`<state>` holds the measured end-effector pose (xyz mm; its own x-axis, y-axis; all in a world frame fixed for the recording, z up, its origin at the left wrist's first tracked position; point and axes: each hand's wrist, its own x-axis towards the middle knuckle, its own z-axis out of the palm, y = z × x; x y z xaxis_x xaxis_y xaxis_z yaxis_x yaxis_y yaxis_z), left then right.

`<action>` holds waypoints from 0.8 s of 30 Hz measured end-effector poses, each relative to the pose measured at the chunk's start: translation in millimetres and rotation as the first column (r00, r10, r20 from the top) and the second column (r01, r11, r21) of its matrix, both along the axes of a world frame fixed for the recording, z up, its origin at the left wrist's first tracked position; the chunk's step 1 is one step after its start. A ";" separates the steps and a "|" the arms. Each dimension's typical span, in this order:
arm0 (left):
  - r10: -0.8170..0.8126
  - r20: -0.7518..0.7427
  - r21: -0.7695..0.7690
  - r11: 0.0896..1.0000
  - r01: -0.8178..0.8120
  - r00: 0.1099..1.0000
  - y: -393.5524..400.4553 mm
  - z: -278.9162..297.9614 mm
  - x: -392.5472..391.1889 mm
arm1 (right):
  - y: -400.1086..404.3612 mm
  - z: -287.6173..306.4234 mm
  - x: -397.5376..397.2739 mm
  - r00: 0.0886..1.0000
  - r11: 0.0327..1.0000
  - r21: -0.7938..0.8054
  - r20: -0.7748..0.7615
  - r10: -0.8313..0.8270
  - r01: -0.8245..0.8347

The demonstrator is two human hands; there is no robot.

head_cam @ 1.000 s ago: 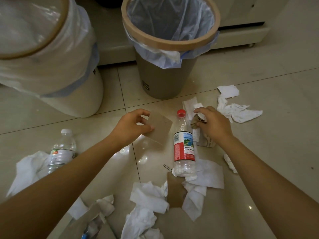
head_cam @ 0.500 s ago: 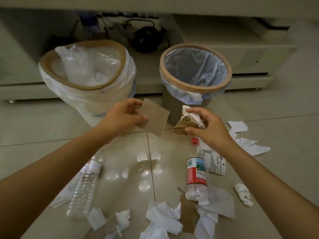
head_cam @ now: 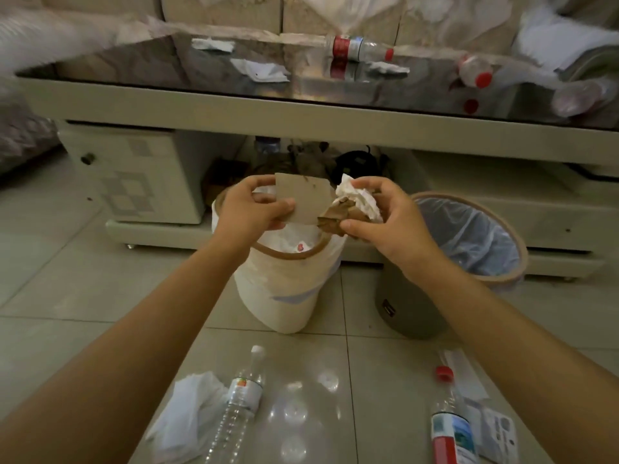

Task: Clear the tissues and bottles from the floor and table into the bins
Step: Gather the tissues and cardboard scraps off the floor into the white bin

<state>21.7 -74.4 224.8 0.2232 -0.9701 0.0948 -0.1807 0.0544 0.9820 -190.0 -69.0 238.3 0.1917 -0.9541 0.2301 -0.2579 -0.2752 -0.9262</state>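
Note:
My left hand (head_cam: 254, 211) pinches a flat brown cardboard piece (head_cam: 306, 200) above the white bin (head_cam: 284, 296). Beside it, my right hand (head_cam: 385, 219) grips a crumpled white tissue (head_cam: 360, 197) together with a brown paper scrap (head_cam: 335, 217), over the same bin's rim. A grey bin (head_cam: 412, 306) with a blue liner stands to the right. On the floor lie a white-capped bottle (head_cam: 241, 396), a red-capped bottle (head_cam: 450, 426) and a tissue (head_cam: 187, 410). A bottle (head_cam: 361, 48) and tissues (head_cam: 261, 70) lie on the glass table (head_cam: 301, 110).
A low table with a drawer unit (head_cam: 134, 175) stands behind the bins, with dark clutter on the shelf beneath it. More bottles (head_cam: 475, 72) lie at the table's right end. A printed packet (head_cam: 499, 430) rests on the tiles at the lower right.
Both hands have lifted from the floor, carrying the cardboard and the tissue wad up and leftward to a spot over the white bin. The view has tilted up, revealing the table top.

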 end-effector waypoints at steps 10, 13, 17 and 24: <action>-0.012 0.450 -0.005 1.000 0.017 0.893 -22.4 -36.5 26.8 | -65.6 -28.7 80.2 0.838 0.991 0.068 -0.529 0.135 -0.117; 0.031 0.606 -0.043 0.999 -0.006 0.795 -13.1 -45.7 30.5 | -60.1 -38.6 84.0 0.630 0.991 0.042 -0.768 0.113 -0.126; 0.067 0.727 -0.159 0.985 0.072 0.683 2.9 -52.2 25.9 | -34.9 -48.9 74.0 0.507 0.945 -0.249 -0.855 -0.111 -0.213; 0.059 0.861 -0.291 0.872 0.393 0.506 36.4 -76.1 -16.3 | 27.0 -87.9 8.6 0.572 0.882 -0.421 -0.785 -0.239 -0.210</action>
<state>5.4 -38.0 148.6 -0.3413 -0.7870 0.5139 -0.8241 0.5135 0.2392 -181.5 -42.0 150.3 0.4922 -0.7944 0.3560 -0.8243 -0.5568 -0.1027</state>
